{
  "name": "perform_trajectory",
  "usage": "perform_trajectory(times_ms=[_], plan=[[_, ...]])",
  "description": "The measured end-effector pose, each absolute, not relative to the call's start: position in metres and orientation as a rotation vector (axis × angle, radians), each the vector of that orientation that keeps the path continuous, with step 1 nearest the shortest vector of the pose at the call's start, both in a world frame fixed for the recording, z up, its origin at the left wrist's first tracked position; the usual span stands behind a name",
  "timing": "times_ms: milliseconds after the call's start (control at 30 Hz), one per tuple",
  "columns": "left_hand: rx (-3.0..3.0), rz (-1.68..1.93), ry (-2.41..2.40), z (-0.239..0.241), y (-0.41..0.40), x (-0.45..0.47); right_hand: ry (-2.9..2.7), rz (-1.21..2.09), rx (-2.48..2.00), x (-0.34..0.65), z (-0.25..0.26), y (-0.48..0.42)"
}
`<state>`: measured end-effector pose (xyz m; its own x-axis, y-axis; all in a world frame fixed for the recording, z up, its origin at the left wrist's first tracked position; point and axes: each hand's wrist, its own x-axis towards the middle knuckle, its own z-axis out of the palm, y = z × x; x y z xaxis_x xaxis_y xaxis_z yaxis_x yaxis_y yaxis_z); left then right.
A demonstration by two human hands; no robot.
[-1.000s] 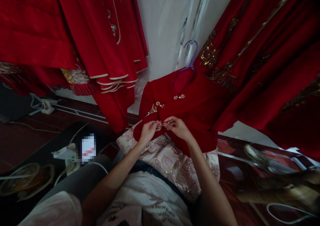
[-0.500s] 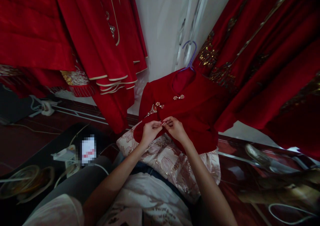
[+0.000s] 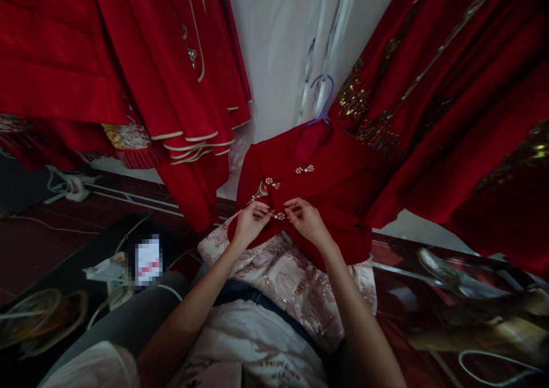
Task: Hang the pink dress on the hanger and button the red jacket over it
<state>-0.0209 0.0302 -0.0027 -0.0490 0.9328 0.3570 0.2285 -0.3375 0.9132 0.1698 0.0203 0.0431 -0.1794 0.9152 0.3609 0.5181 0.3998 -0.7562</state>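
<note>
A small red jacket point(image 3: 334, 193) on a purple hanger point(image 3: 322, 99) lies over my lap, its hem spread toward me. Pearl clasps run down its front: one at the collar point(image 3: 304, 169), one lower left point(image 3: 271, 183), and a third point(image 3: 278, 216) between my hands. My left hand point(image 3: 249, 223) pinches the fabric and the left side of that third clasp. My right hand point(image 3: 305, 219) pinches its right side. Both hands are closed on the clasp, fingertips almost touching.
Red embroidered gowns hang at the left point(image 3: 128, 62) and right point(image 3: 450, 102) against a white wall. A pale sequinned cloth point(image 3: 295, 285) lies under the jacket on my lap. Cables and a power strip point(image 3: 71, 187) lie on the dark floor at left. A metal rack base point(image 3: 446, 276) is at right.
My hands have shifted slightly up the jacket front and stay pinched at the third clasp. The view has tilted a little; nothing else moved.
</note>
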Motion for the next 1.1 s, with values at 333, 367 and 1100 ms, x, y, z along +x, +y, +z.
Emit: perform_trajectory(times_ms=[333, 367, 1100], plan=[[1.827, 1.394, 1.321, 0.020, 0.025, -0.036, -1.681, 0.793, -1.223, 0.211, 0.089, 0.003], [1.921, 1.303, 1.301, 0.018, 0.022, -0.033, -1.708, 0.830, -1.227, 0.208, 0.089, 0.002], [2.036, 1.273, 1.229, 0.002, 0.017, -0.012, -2.001, 0.906, -1.192, 0.184, 0.055, 0.012]])
